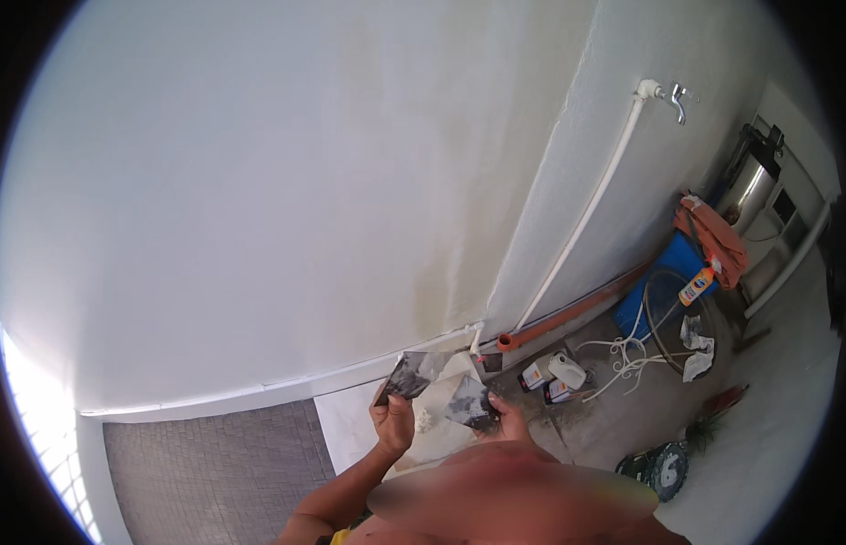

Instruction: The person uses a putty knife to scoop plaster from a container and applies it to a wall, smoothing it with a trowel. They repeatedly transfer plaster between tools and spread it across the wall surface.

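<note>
My left hand is closed on a dark, flat putty knife, its broad blade smeared with whitish paste and tilted up toward the wall. Close by on the right, my right hand grips a second dark putty knife, also streaked with white. A small gap separates the two blades. Below them a pale sheet lies on the floor, with a small whitish lump on it. The knives' handles are mostly hidden by my fingers.
Ahead rises a white wall. An orange pipe runs along its base; a white pipe climbs to a tap. At right are containers, a curled white metal frame, a blue bin and a black wheel.
</note>
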